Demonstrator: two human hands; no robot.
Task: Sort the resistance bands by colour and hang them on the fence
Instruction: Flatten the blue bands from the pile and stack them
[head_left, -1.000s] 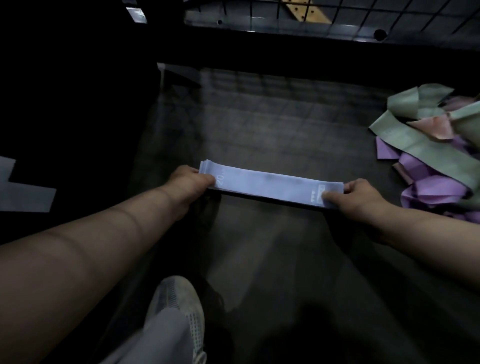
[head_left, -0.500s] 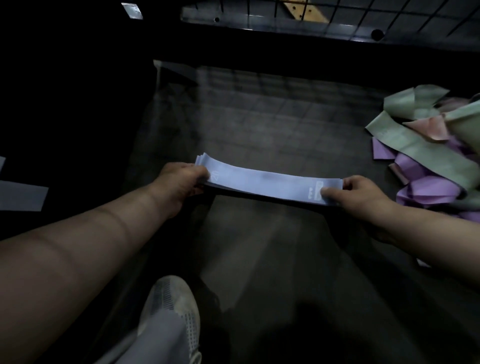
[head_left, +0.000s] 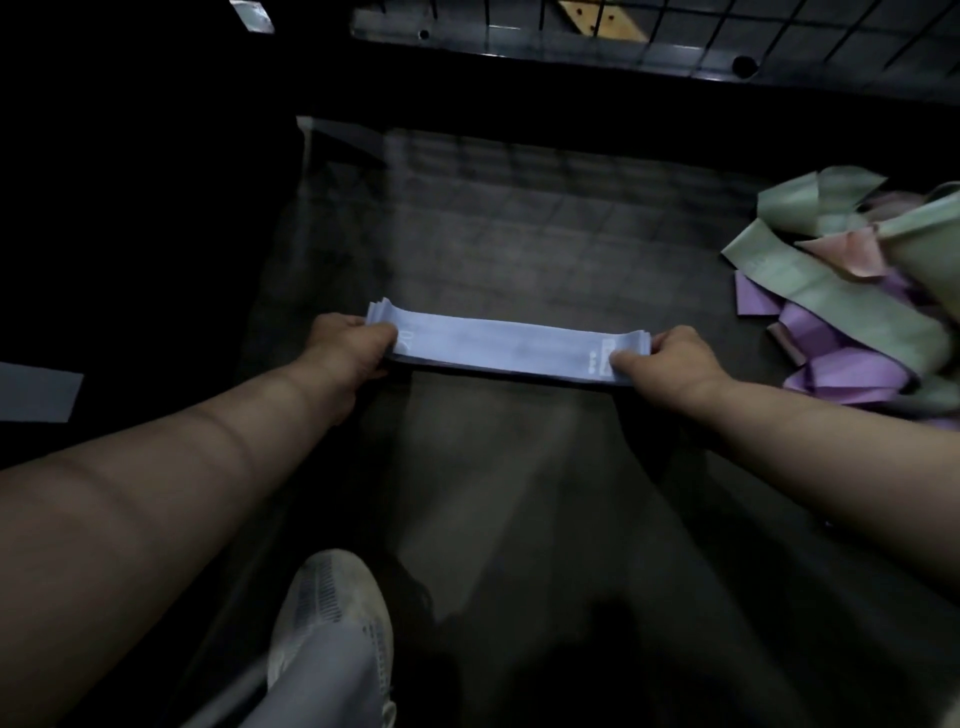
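A stack of several light blue resistance bands (head_left: 504, 345) is held flat and level over the dark floor in the middle of the view. My left hand (head_left: 345, 345) grips its left end, and my right hand (head_left: 670, 358) pinches its right end, thumb on top. At the right edge lies a loose pile of green bands (head_left: 831, 291), purple bands (head_left: 852, 371) and a pink band (head_left: 852, 249). The wire fence (head_left: 727, 26) runs along the top of the view, beyond a dark strip.
My white shoe (head_left: 332, 613) and a pale trouser leg are at the bottom centre. A grey strip (head_left: 36, 392) lies on the dark ground at the far left. The floor under the bands is a dim grey mat (head_left: 519, 223).
The blue stack has been straightened and drawn tight between both hands. Its ends now line up, and the whole stack sits a little farther right in the view.
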